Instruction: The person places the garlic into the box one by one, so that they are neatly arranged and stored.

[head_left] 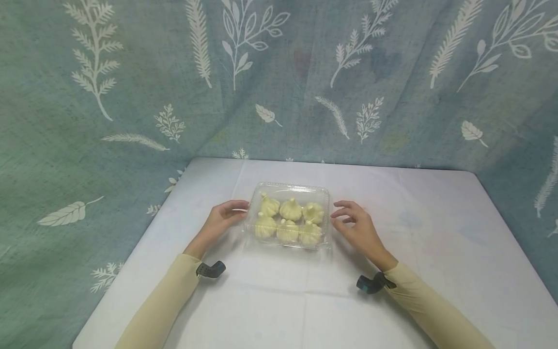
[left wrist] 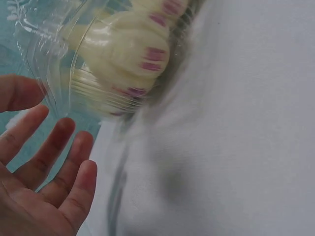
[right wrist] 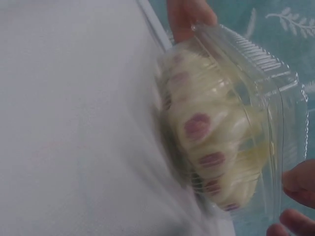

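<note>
A clear plastic clamshell box sits flat on the table, holding several pale garlic bulbs in two rows under its see-through lid. At its left side is my left hand, fingers loosely bent; in the left wrist view the thumb lies at the box's side wall, though contact cannot be told. My right hand is beside the right end, its fingers spread and relaxed. The right wrist view shows that thumb close to the plastic. Purple-red marks show on the bulbs there.
A white cloth covers the table. Behind it and to the sides hangs a blue-green curtain with white leaf prints. Each wrist carries a small black camera, one on the left and one on the right.
</note>
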### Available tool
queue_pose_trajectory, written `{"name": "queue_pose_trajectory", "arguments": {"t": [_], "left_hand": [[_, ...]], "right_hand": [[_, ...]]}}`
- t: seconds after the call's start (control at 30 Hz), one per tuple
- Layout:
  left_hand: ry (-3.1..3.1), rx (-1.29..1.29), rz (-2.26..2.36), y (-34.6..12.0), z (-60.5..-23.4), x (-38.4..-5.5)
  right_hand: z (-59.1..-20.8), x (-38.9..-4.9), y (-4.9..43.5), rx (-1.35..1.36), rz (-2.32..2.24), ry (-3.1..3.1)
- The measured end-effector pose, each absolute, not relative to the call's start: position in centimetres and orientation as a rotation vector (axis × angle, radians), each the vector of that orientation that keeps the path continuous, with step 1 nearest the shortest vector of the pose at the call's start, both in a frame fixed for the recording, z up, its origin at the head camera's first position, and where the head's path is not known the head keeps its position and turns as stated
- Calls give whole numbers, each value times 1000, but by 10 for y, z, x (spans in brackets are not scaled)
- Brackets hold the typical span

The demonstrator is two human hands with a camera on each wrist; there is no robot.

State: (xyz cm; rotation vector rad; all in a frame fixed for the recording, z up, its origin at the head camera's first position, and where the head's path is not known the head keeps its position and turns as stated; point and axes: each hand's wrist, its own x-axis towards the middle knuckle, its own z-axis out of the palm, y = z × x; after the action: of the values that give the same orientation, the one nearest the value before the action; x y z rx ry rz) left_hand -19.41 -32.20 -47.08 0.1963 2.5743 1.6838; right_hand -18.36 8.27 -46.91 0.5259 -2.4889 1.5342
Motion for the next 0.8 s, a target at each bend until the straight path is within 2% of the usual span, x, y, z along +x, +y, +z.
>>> {"name": "queue_pose_trajectory", "arguments": {"t": [0.8], "left_hand": [[2466, 213, 1569, -325, -470, -154]], "right_hand": [[-475, -146, 89, 672, 1572, -2581]]}}
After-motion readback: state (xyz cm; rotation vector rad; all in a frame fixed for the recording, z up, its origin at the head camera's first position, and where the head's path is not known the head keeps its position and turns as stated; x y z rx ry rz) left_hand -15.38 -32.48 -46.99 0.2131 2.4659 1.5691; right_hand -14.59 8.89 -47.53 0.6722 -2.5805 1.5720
